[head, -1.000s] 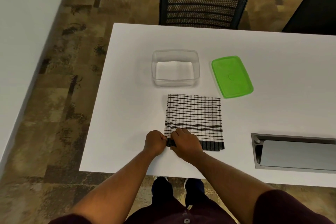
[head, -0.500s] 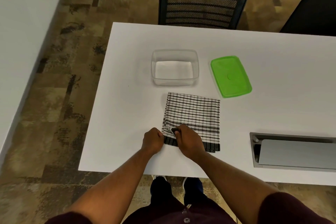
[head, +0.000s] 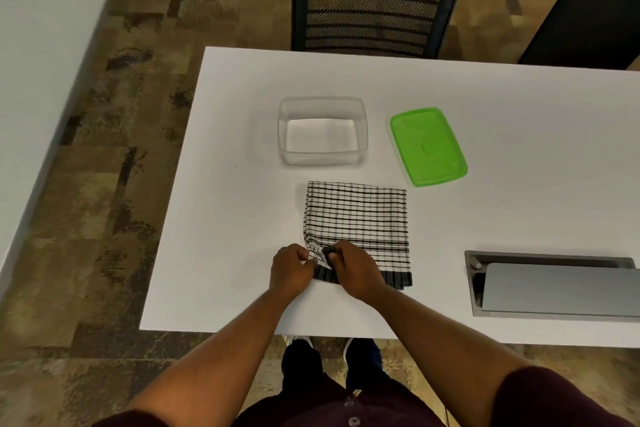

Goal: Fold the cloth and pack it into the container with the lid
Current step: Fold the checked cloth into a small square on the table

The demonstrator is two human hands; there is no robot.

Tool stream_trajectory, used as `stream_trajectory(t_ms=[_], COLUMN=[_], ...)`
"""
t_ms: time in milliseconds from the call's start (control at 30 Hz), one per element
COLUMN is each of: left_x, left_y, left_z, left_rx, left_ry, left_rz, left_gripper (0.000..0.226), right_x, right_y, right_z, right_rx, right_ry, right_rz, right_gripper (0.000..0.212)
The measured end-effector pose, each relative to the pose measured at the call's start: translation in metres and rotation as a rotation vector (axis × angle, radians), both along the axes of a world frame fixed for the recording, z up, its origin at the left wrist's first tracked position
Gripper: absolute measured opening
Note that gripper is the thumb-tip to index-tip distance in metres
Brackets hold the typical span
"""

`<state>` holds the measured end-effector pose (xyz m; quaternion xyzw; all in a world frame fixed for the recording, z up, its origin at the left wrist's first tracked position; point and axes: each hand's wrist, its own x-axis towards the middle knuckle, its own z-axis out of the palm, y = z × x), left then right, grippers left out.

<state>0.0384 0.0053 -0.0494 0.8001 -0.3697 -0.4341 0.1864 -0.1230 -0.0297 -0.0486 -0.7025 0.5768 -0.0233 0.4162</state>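
Both hands — left hand [head: 290, 267], right hand [head: 349, 269] — pinch the half-folded checked cloth [head: 360, 218]; clear container [head: 322, 130] empty, green lid [head: 427, 146] off.

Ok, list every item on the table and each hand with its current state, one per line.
cloth: folded flat, near-left corner lifted
container: open, empty, upright
lid: off, lying flat right of the container
left hand: pinching the cloth's near-left edge
right hand: fingers gripping the cloth's dark border
table hatch: flap raised partly
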Motion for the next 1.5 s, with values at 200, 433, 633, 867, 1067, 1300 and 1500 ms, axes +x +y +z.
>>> stream_trajectory(t_ms=[200, 433, 633, 867, 1067, 1300, 1500], left_x=[0.014, 0.054, 0.088, 0.113, 0.129, 0.144, 0.14], left_y=[-0.004, -0.008, -0.021, -0.046, -0.057, -0.071, -0.074], left_z=[0.014, 0.027, 0.047, 0.066, 0.082, 0.099, 0.107], left_rx=[-0.016, -0.087, -0.241, -0.362, -0.434, -0.478, -0.499], left_ry=[0.337, 0.208, 0.225, 0.518, 0.45, 0.382, 0.363], left_rz=[0.303, 0.397, 0.683, 0.803, 0.703, 0.583, 0.535], left_gripper=[0.023, 0.01, 0.011, 0.025, 0.021, 0.024, 0.015], right_x=[-0.011, -0.045, -0.086, -0.116, -0.138, -0.151, -0.154], right_y=[-0.018, -0.066, -0.109, -0.138, -0.15, -0.158, -0.164], right_z=[0.015, 0.05, 0.073, 0.094, 0.105, 0.115, 0.119], right_rx=[-0.022, -0.006, -0.013, -0.068, -0.097, 0.078, 0.152], right_ry=[-0.197, -0.416, -0.528, -0.56, -0.631, -0.665, -0.771], right_rz=[-0.337, -0.54, -0.743, -0.887, -0.851, -0.926, -0.968], right_gripper=[0.011, 0.024, 0.019, 0.027, 0.02, 0.009, 0.014])
